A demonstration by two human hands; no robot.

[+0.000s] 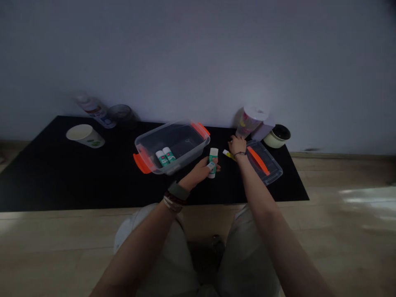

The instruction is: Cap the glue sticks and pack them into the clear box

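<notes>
My left hand (199,172) is closed around a green and white glue stick (212,161), held upright just right of a clear plastic box (145,144) with orange handles. Two more glue sticks (165,157) lie inside the box at its near end. My right hand (237,145) rests on the black mat with its fingers curled over a small yellow and white object (227,154), between the box and its clear lid (269,167), which lies flat with an orange strip.
A black mat (62,181) covers the floor against a wall. A paper cup (85,135), a tipped bottle (94,109) and a dark jar (120,112) sit at back left. A patterned cup (249,120) and a bowl (278,136) stand at back right.
</notes>
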